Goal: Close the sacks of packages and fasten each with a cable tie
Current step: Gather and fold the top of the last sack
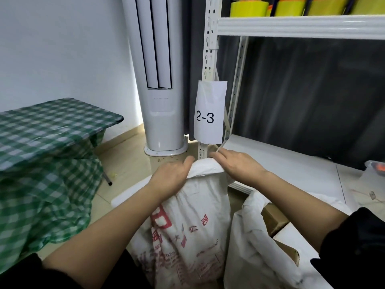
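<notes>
Left hand [173, 176] and right hand [237, 165] grip the sack [193, 222] mouth, seemingly with a cable tie [218, 149]

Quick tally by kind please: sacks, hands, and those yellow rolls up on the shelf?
Sacks: 2, printed sack and plain sack
Hands: 2, left hand and right hand, both gripping the printed sack's mouth
Yellow rolls: 4 in view
Total: 8

Head-worn camera looks forward and down, close over the hands [205, 172].
</notes>
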